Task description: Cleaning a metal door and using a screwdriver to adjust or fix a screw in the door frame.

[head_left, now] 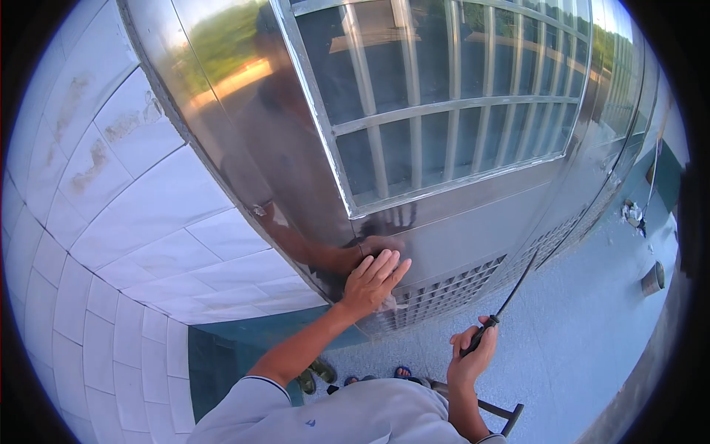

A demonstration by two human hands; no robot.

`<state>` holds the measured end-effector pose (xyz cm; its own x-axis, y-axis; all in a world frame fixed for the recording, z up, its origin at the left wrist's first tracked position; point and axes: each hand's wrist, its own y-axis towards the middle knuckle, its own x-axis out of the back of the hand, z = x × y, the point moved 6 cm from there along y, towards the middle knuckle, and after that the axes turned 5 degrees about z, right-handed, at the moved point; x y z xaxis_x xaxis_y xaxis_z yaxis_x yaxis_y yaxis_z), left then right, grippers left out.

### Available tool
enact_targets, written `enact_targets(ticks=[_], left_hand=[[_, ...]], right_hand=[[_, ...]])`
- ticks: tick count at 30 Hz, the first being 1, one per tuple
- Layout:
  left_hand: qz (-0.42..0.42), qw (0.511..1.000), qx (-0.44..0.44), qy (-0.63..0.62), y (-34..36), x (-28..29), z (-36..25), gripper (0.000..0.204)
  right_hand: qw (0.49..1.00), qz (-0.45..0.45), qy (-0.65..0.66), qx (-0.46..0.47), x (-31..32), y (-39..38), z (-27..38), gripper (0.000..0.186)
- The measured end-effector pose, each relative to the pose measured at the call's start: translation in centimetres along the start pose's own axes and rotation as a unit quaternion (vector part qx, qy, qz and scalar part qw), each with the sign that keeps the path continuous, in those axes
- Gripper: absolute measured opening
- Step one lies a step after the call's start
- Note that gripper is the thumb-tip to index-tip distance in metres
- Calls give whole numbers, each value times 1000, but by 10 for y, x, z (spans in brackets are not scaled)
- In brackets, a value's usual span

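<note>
My left hand lies against the shiny metal door panel, fingers stretched out, just below the lower corner of a barred window. A pale patch, perhaps cloth or glare, shows beside its palm. My right hand is wrapped round the black handle of a long-shafted screwdriver. The thin shaft points up and away, and its tip appears near the perforated vent grille; whether it touches the door cannot be told.
White tiled wall borders the door on the left, with dark green tiles low down. A bucket and a mop-like bundle stand at the far right on the speckled floor. A black-legged frame is near my right arm.
</note>
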<state>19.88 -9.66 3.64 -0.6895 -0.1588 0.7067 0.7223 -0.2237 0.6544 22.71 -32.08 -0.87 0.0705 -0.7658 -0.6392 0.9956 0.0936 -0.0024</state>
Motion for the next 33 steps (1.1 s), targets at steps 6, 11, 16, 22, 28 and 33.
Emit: enact_targets(ticks=[6,11,16,22,28,33], left_hand=[[-281,947,77,139,78,119,74,27],[-295,922,138,208,112,175,100,34],[-178,968,82,155,82,87,46,48],[56,996,-58,24,-14,9,2,41],[174,816,270,-480,-144,-19,-14,26],[-68,651,375,-657,-87,70,28,35]], right_hand=[[998,-1,-45,-32,13,-3,-9,29],[998,23,-40,-46,1,1,-13,31],[998,33,-43,-42,-6,1,-11,31],[988,109,-109,-7,-23,-9,-6,26],[925,289,-236,-68,-75,-49,-42,21],[909,334,-248,-8,-127,-67,-55,23]])
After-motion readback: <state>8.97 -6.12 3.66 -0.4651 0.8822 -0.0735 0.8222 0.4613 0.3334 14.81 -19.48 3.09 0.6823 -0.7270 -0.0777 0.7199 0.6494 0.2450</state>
